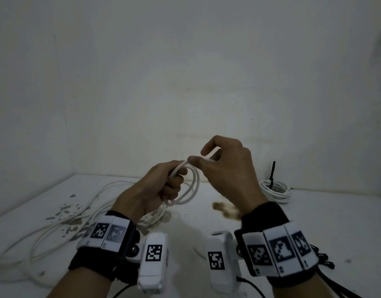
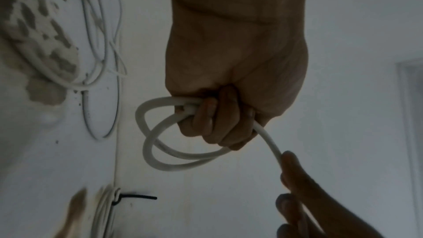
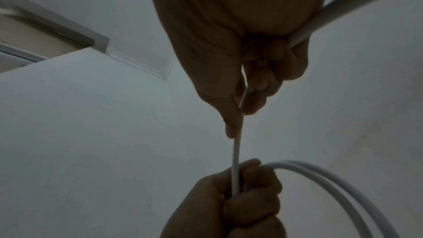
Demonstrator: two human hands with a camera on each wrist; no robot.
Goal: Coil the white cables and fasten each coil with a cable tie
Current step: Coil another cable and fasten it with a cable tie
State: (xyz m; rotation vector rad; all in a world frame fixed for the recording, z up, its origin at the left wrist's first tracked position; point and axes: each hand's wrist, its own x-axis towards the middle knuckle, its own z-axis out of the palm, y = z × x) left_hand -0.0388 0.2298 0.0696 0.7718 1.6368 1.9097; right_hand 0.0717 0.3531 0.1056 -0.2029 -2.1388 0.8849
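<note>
My left hand (image 1: 170, 183) is raised above the table and grips a small coil of white cable (image 1: 190, 188) of two loops; the left wrist view shows the coil (image 2: 160, 151) hanging from the curled fingers (image 2: 217, 120). My right hand (image 1: 217, 160) is just to the right and pinches the free run of the same cable (image 3: 235, 151) between thumb and fingers (image 3: 258, 82), with the strand stretched between both hands. A finished white coil (image 1: 275, 190) bound with a black cable tie (image 1: 272, 175) lies at the back right.
Loose white cable (image 1: 62, 229) sprawls over the white table (image 1: 206, 220) at the left, among patches of chipped paint (image 1: 67, 211). A brown stain (image 1: 225, 209) marks the table under my right wrist. White walls close off the back and left.
</note>
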